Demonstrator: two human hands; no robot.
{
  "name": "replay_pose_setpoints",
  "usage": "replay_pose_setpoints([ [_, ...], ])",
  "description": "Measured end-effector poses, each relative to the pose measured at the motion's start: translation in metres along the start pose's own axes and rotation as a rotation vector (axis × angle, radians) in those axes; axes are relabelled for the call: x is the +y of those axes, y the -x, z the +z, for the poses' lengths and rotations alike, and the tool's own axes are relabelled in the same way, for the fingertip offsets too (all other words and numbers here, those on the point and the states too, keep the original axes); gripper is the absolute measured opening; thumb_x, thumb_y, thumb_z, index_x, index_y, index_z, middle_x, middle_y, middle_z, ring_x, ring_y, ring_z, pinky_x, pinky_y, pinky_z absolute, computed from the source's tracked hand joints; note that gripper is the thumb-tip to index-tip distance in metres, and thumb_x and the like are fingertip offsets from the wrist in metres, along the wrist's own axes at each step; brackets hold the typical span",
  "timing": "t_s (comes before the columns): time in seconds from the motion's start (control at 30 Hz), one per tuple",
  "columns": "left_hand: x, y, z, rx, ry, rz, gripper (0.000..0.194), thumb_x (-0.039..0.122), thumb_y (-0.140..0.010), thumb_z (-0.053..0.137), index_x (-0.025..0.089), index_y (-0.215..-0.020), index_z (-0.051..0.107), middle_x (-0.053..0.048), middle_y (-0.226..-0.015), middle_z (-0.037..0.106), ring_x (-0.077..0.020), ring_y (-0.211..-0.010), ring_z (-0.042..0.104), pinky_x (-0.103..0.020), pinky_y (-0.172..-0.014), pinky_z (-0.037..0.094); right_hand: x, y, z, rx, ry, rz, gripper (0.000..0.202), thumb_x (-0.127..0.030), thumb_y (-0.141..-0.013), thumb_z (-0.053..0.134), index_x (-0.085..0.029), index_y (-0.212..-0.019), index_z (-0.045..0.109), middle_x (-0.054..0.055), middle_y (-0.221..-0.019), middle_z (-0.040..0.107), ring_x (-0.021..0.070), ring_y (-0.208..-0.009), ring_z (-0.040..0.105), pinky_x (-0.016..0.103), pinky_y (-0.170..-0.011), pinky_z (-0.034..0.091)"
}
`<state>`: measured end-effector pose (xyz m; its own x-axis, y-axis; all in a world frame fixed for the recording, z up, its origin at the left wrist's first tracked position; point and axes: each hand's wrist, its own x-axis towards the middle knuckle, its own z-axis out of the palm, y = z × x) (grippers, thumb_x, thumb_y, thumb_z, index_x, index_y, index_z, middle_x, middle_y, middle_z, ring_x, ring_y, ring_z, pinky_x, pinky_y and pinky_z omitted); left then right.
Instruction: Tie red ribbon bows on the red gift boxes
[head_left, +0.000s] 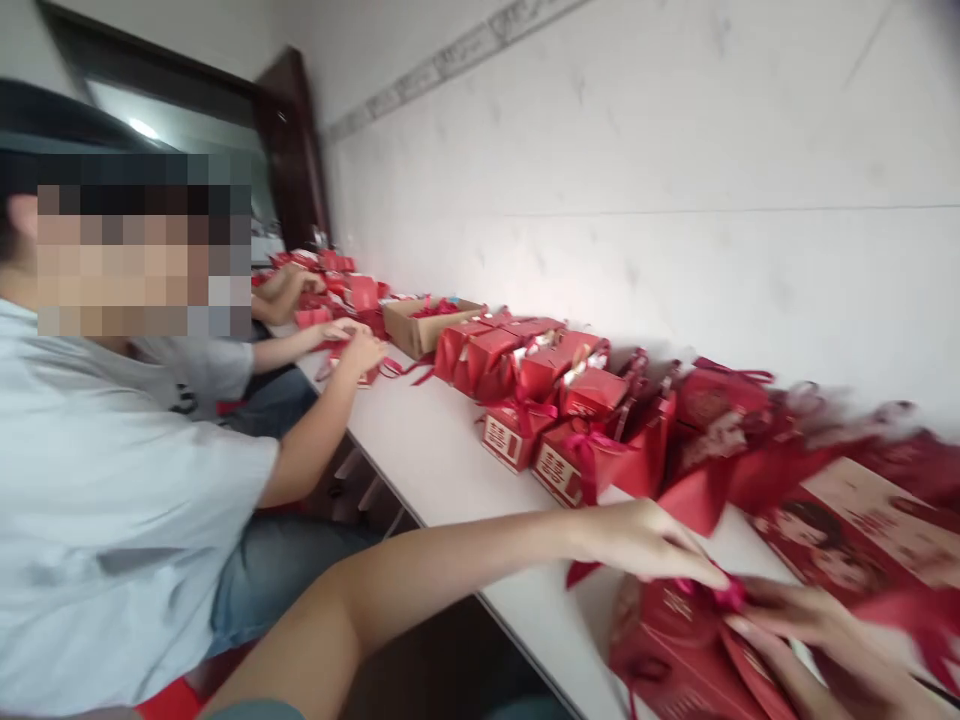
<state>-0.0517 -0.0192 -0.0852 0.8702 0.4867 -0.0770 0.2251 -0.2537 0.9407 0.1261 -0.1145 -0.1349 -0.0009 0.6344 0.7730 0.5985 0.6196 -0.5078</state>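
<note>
At the lower right, a red gift box stands on the white table, with a dark pink ribbon at its top. My left hand reaches over from the left, its fingers closed on the ribbon. On the other side of the box my right hand pinches the same ribbon, fingers close to those of my left hand. Motion blur smears both hands somewhat. Behind them lies a flat red and cream box with a printed figure.
Rows of red boxes with ribbons line the wall. An open cardboard box holds red ribbon. At the left, a person in a light shirt handles a small red box; another person's arms show farther back.
</note>
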Motion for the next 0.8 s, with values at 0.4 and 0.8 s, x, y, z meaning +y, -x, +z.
replay_pose_setpoints([
  [0.4, 0.011, 0.011, 0.002, 0.164, -0.261, 0.220, 0.023, 0.030, -0.084, 0.054, 0.015, -0.076, 0.070, -0.003, -0.095, 0.069, -0.0173, -0.090, 0.062, -0.025, -0.078, 0.043, -0.017, -0.004, -0.007, -0.091, 0.037, 0.116, 0.007, -0.022, -0.088, 0.058, -0.022, -0.083, 0.063, 0.006, -0.090, 0.065, 0.0205, -0.091, 0.063, 0.034, -0.079, 0.051],
  [0.8, 0.003, 0.019, 0.009, 0.338, -0.338, 0.253, 0.029, 0.033, -0.088, 0.050, 0.017, -0.071, 0.068, -0.003, -0.093, 0.063, -0.0142, -0.085, 0.060, -0.025, -0.079, 0.044, -0.016, -0.005, -0.015, -0.142, 0.153, -0.029, 0.013, -0.017, -0.093, 0.048, -0.022, -0.088, 0.060, 0.007, -0.092, 0.059, 0.0195, -0.088, 0.061, 0.033, -0.075, 0.049],
])
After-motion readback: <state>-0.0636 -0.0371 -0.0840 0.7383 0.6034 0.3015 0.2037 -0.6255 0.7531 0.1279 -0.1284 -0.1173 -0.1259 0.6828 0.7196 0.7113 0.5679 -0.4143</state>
